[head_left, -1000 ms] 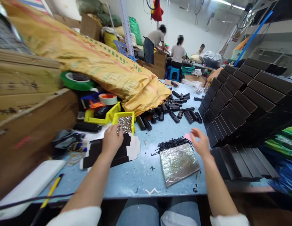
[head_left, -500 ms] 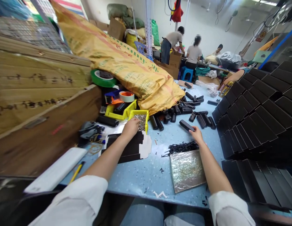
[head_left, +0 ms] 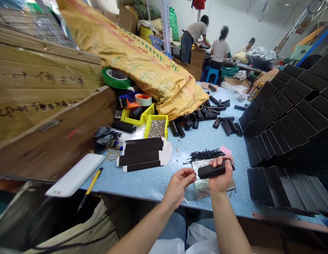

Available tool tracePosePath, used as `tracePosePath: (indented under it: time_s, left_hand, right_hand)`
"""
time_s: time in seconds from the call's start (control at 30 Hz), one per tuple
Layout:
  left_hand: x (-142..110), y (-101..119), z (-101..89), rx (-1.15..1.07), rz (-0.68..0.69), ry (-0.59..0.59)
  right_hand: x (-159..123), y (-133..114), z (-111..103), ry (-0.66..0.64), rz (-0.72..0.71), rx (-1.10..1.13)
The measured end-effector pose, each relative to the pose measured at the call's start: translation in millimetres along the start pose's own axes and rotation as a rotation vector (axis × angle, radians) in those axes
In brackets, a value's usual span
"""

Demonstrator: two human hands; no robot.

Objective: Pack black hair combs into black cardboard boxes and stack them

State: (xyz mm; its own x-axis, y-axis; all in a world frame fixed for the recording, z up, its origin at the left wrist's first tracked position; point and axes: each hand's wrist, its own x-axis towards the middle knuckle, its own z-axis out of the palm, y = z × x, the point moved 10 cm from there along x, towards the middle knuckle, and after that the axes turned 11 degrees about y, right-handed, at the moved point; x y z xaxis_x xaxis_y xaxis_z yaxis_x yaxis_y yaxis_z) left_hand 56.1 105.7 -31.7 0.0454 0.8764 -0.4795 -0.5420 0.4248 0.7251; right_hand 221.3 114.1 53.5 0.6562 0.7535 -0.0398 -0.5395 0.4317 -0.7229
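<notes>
My right hand point(head_left: 221, 173) is wrapped round a black oblong casing point(head_left: 210, 171), held level above a foil-wrapped slab point(head_left: 202, 188). Close to the casing's left end, my left hand point(head_left: 181, 185) is pinched, thumb against fingers; whatever is between the fingertips is too small to make out. Behind the casing lies a heap of thin black sticks point(head_left: 203, 155), with a pink slip of paper point(head_left: 226, 150) beside it. A yellow bin point(head_left: 167, 130) full of small shiny metal parts stands farther back, left of centre. Flat black card pieces point(head_left: 142, 155) lie in front of that bin.
Stacked black boxes point(head_left: 285, 116) wall off the right side. More black casings point(head_left: 229, 127) lie at the back, by a yellow woven sack point(head_left: 142, 67). At left are a wooden board point(head_left: 74, 130), a white bar point(head_left: 76, 174) and a yellow-black pen point(head_left: 92, 183). People work beyond.
My left hand has left the bin of metal parts and come to the casing's end. My right hand has drawn the casing nearer and now grips it fully. The pink slip has come into view.
</notes>
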Motion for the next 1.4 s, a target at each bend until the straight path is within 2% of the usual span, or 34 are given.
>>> tracePosePath:
  time_s: [0.13,0.3,0.43,0.5,0.6,0.67,0.7,0.73,0.8,0.87,0.93,1.0,1.07,1.1,1.17,1.23,1.3,1.4]
  left_hand:
    - [-3,11,1.5,-0.002,0.067,0.019]
    - [-4,11,-0.9,0.023,0.198,0.038]
    - [-5,8,-7.7,0.173,0.309,0.063]
    - [-2,19,-14.6,0.350,0.394,0.027]
    - [8,65,-42.2,0.825,0.694,0.046]
    - [23,99,-75.6,1.197,0.856,0.164]
    - [33,114,-96.5,1.371,0.870,0.249]
    - [43,124,-116.0,1.536,0.846,0.304]
    - [61,135,-144.6,1.764,0.776,0.323]
    - [72,142,-156.4,1.865,0.733,0.291]
    - [74,153,-154.7,1.883,0.737,0.295]
    - [70,165,-145.5,1.828,0.733,0.304]
    - [62,167,-128.9,1.719,0.665,0.206]
    - [56,161,-117.1,1.651,0.612,0.116]
    - [35,135,-86.7,1.430,0.462,-0.118]
    - [8,105,-53.5,1.093,0.313,-0.295]
    - [-12,80,-31.5,0.778,0.207,-0.339]
    - [-22,46,-22.2,0.560,0.117,-0.378]
  right_hand:
    - [-1,8,-1,0.099,0.027,0.023]
    - [1,16,-10,0.139,0.010,-0.004]
    - [-3,19,-12,0.136,0.010,-0.043]
    - [-6,13,-16,0.076,-0.047,-0.081]
    - [-12,1,-20,-0.150,-0.246,-0.319]
    - [-9,9,-27,-0.308,-0.285,-0.536]
    - [-3,15,-37,-0.320,-0.265,-0.600]
    - [7,18,-51,-0.275,-0.236,-0.624]
    - [29,19,-83,-0.103,-0.204,-0.664]
    - [42,16,-103,-0.032,-0.279,-0.835]
    - [44,12,-104,-0.094,-0.453,-1.106]
    - [38,7,-97,-0.160,-0.614,-1.286]
    - [27,3,-81,-0.230,-0.673,-1.314]
    - [17,2,-67,-0.297,-0.673,-1.272]
    - [-12,6,-26,-0.502,-0.661,-1.141]
    - [-46,13,17,-0.696,-0.678,-1.058]
    - [-72,18,48,-0.794,-0.745,-1.052]
    - [-84,17,61,-0.819,-0.794,-1.080]
